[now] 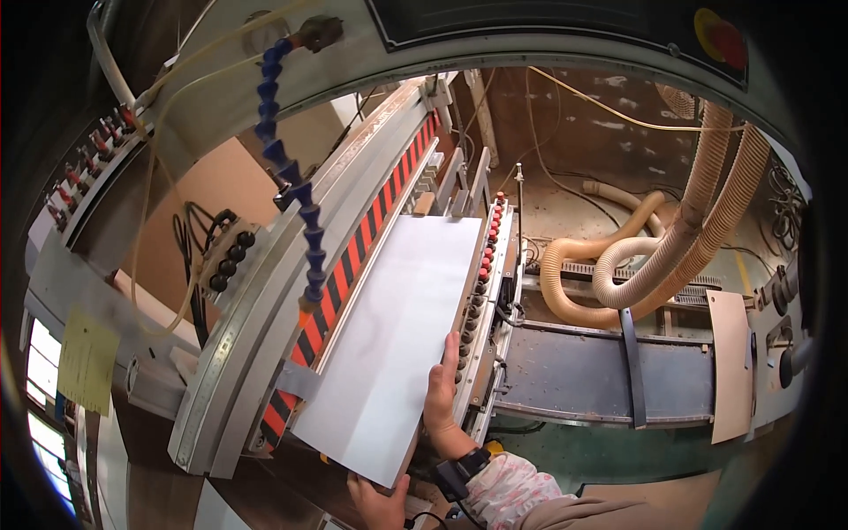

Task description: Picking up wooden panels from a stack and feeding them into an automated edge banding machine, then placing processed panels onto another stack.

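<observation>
A long white panel (397,309) with a brown edge lies slantwise on the machine bed in front of me. My left hand (380,503) holds its near end, with the thumb by the right corner and the fingers partly hidden beneath. Against the panel's right long edge rests my right hand (443,397), its visible fingers stretched forward along the side. A dark band with a small box (465,470) is on my right wrist. The panel's left side runs beside a red-and-black striped guard (362,243).
A row of red and black knobs (486,261) runs right of the panel. A blue segmented hose (296,177) hangs over the guard. Ribbed ducts (618,274) curl at the far right, behind a dark bed (565,371). A control panel (548,31) spans the top.
</observation>
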`<state>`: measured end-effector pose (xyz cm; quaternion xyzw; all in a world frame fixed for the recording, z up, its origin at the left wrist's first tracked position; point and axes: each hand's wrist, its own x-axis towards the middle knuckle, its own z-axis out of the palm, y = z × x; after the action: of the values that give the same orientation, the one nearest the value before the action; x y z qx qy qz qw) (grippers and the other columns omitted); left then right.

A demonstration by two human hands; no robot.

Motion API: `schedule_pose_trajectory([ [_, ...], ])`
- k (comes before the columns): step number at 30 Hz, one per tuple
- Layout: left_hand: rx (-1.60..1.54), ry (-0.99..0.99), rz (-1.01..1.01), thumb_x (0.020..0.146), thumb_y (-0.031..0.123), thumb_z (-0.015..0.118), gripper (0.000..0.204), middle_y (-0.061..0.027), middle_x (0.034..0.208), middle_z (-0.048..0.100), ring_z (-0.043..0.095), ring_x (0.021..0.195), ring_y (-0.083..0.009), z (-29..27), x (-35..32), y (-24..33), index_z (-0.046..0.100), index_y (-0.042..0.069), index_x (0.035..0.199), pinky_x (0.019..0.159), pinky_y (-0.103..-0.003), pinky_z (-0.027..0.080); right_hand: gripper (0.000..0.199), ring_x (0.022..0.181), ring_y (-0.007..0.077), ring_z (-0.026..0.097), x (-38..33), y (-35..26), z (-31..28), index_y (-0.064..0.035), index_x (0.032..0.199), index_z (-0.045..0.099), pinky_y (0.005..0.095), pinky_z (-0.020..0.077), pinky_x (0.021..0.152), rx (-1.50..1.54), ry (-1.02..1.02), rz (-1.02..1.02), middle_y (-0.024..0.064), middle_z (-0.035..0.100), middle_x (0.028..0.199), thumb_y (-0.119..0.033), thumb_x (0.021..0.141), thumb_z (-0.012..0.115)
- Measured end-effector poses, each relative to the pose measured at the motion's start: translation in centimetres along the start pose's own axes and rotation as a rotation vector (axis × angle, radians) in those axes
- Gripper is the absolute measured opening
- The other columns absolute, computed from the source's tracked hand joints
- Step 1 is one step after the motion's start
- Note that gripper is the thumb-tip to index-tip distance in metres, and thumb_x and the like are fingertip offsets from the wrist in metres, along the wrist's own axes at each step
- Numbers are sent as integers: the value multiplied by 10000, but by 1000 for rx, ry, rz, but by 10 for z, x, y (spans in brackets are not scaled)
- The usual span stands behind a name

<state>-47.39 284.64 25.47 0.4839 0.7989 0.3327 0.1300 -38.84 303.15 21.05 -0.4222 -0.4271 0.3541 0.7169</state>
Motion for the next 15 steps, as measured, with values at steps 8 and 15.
schedule_pose_trajectory([
  [8, 32, -103, 103, 681, 172, 739, 635, -190, 1171, 445, 439, 1107, -333, -11, 10, -17, 425, -59, 1183, 921, -381, 367, 695, 1340, 318, 101, 6, 9, 3, 26, 1370, 165, 384, 94, 1079, -18, 9, 4, 212, 118, 1434, -489, 921, 292],
  [15, -959, -111, -462, 933, 243, 446, 372, -77, 1084, 552, 507, 1000, -166, -34, 28, -33, 497, -72, 1127, 843, -277, 397, 718, 1344, 313, 88, -16, 6, 4, 30, 1372, 159, 378, 83, 1080, -23, 80, -28, 202, 116, 1440, -506, 914, 293],
])
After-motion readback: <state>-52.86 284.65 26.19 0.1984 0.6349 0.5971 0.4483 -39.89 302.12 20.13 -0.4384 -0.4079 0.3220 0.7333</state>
